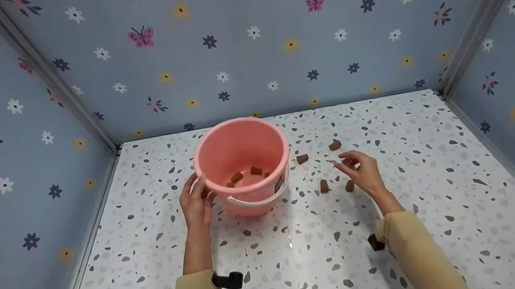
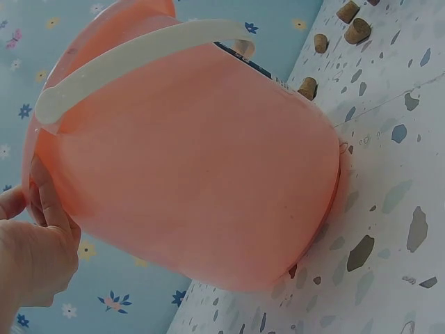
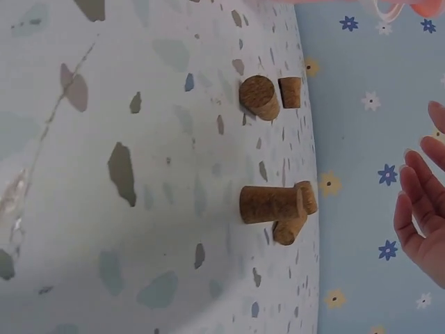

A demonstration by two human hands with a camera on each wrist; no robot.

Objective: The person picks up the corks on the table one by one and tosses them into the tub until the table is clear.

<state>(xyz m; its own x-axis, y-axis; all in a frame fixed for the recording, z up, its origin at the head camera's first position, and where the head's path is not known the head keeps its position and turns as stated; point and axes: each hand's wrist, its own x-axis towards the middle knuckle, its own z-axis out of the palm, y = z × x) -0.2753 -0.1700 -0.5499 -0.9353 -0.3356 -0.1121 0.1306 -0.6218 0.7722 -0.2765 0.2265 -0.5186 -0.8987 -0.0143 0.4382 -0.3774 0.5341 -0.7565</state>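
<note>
A pink bucket with a white handle stands upright on the speckled table. Inside it lie several brown corks. My left hand grips the bucket's rim at its left side; the left wrist view shows the fingers against the rim. To the right of the bucket, my right hand hovers over loose corks with its fingers apart and loosely bent. Nothing shows between those fingers in the right wrist view. Another cork lies partly beneath this hand.
More corks lie farther back, one near the bucket and one beyond my right hand. Flower-patterned panels wall the table at the back and both sides.
</note>
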